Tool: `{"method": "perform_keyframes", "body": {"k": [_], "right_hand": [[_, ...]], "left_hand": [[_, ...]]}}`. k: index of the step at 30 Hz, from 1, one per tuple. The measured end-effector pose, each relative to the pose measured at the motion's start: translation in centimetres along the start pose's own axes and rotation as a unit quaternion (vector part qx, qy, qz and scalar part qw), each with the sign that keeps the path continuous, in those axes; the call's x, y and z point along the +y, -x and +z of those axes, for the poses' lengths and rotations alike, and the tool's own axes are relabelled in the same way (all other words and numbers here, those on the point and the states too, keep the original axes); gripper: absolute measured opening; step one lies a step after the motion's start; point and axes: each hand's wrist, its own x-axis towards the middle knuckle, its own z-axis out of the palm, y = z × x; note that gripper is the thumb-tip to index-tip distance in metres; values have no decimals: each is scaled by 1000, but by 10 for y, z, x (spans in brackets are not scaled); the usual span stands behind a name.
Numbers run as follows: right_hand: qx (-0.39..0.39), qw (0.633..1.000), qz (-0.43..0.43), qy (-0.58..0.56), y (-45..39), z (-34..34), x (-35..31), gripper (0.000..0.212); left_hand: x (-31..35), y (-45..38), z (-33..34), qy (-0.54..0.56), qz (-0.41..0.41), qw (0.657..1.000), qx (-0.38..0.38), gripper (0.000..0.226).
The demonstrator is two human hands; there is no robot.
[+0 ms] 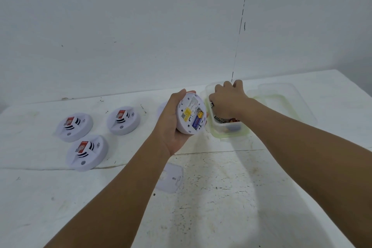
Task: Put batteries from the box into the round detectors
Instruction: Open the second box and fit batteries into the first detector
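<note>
Left hand (173,125) grips detector (191,112); right hand (227,100) in battery box (225,135), grip hidden.

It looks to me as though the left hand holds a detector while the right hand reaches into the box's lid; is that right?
Not quite: in the head view the right hand reaches into the battery box itself; its lid lies beside it. The left hand does hold a detector.
</note>
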Motion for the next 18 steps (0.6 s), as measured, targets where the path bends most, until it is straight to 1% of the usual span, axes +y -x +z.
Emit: {"method": "perform_keyframes", "body": {"k": [3,7,11,14,18], "right_hand": [[-17,1000,16,14,1,-4,-2,13],[13,999,26,26,4,-6,-7,26],[26,999,28,22,0,-7,-5,35],[46,999,18,21,-4,-4,-6,34],[122,992,-14,4,-2,4,0,20]], "left_hand": [[0,0,-2,0,-5,1000,-1,46],[1,3,-2,-5,-11,1000,-5,39],[5,7,-5,-3,-10,1000,2,39],[8,11,-5,-1,-16,1000,6,33],[12,14,-7,1,-10,1000,13,34]]}}
